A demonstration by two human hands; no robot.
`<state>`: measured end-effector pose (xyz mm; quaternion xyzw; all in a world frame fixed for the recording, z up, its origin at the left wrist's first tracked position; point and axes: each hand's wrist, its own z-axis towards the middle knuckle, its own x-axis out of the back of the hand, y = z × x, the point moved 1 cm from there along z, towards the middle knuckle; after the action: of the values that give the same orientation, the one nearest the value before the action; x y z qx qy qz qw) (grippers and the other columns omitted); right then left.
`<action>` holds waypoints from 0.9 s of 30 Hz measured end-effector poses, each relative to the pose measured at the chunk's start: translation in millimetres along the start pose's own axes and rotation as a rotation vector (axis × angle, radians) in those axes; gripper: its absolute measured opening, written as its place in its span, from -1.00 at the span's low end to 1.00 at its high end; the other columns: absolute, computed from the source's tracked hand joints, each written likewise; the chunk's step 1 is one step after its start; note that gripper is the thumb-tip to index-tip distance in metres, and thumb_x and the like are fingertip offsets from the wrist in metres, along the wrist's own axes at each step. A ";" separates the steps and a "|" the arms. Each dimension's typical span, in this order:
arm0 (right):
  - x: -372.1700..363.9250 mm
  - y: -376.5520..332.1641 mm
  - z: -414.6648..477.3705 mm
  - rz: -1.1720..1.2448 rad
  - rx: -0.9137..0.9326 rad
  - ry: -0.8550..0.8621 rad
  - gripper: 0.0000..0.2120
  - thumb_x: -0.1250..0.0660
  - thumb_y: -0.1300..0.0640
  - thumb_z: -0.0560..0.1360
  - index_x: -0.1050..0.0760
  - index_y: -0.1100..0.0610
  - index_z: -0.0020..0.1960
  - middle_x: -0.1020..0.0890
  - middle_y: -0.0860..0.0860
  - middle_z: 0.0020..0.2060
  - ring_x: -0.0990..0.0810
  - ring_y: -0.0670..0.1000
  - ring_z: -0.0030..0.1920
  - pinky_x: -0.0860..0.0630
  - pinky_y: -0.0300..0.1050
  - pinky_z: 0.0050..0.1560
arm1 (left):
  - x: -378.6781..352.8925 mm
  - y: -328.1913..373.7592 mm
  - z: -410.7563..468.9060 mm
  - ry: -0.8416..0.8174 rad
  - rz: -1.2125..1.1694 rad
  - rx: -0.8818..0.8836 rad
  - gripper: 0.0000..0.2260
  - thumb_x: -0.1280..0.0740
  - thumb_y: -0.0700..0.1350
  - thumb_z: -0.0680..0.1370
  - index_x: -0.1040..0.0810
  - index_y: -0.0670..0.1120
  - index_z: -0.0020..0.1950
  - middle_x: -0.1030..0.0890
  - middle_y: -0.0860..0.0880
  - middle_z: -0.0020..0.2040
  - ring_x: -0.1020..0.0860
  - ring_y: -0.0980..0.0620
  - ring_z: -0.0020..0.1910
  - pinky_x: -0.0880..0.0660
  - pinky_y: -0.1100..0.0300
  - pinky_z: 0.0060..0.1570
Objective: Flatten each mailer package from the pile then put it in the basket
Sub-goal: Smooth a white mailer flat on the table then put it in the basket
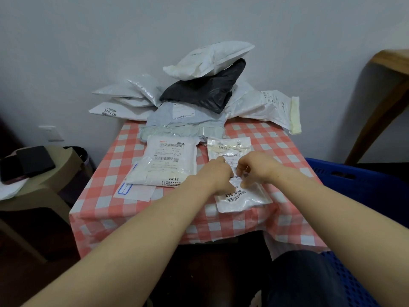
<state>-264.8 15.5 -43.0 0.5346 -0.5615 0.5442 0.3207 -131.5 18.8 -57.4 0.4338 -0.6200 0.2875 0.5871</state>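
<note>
Head view: our left hand (218, 176) and right hand (255, 168) both pinch the white mailer (245, 199), fingers (229, 173) curled (blue basket (354, 176) beside the tabletop (278, 149)).

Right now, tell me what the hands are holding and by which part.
The left hand and right hand both pinch the white mailer near its middle, side by side.

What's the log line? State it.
phase: flattening | left hand: grips white mailer | right hand: grips it | basket: at right
</note>
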 end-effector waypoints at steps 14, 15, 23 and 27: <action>-4.5 0.4 -7.6 0.152 -0.062 0.180 -0.86 -0.42 0.25 0.33 -0.57 0.06 -0.17 -0.59 -0.06 -0.17 -0.56 -0.02 -0.13 -0.54 -0.12 -0.08 | 4.1 0.6 -4.5 0.270 -0.043 0.097 -0.88 -0.33 -0.21 0.50 -0.59 -0.15 0.02 -0.56 -0.13 0.06 -0.54 -0.14 0.08 -0.45 0.09 -0.06; -2.3 1.3 -6.4 0.154 -0.063 0.145 -0.84 -0.44 0.25 0.33 -0.58 0.06 -0.14 -0.59 -0.05 -0.15 -0.56 -0.03 -0.11 -0.53 -0.13 -0.06 | 3.8 -0.7 -4.3 0.266 -0.055 0.097 -0.87 -0.34 -0.21 0.50 -0.59 -0.15 0.03 -0.56 -0.12 0.07 -0.53 -0.14 0.10 -0.45 0.08 -0.04; 0.9 1.9 -5.2 0.155 -0.079 -0.041 -0.69 -0.50 0.27 0.34 -0.59 0.16 0.06 -0.46 -0.15 -0.29 -0.47 -0.10 -0.22 -0.36 -0.38 -0.33 | 8.1 -9.4 -3.2 -0.080 -0.141 0.016 -0.65 -0.49 0.02 0.39 -0.61 -0.19 0.03 -0.56 -0.08 -0.12 -0.53 -0.03 -0.08 -0.48 0.12 -0.07; 3.6 4.8 -7.8 0.269 -0.087 -0.018 -0.80 -0.47 0.23 0.40 -0.61 0.16 0.02 -0.50 -0.13 -0.31 -0.44 -0.19 -0.32 -0.33 -0.41 -0.37 | 7.4 -6.8 -5.8 -0.075 -0.074 -0.017 -0.70 -0.50 0.03 0.38 -0.53 -0.15 -0.10 -0.48 -0.05 -0.10 -0.45 -0.08 -0.04 -0.44 0.11 -0.05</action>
<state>-271.8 21.2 -39.3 0.4448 -0.6541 0.5526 0.2626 -122.3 19.1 -50.3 0.4617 -0.6276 0.2440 0.5774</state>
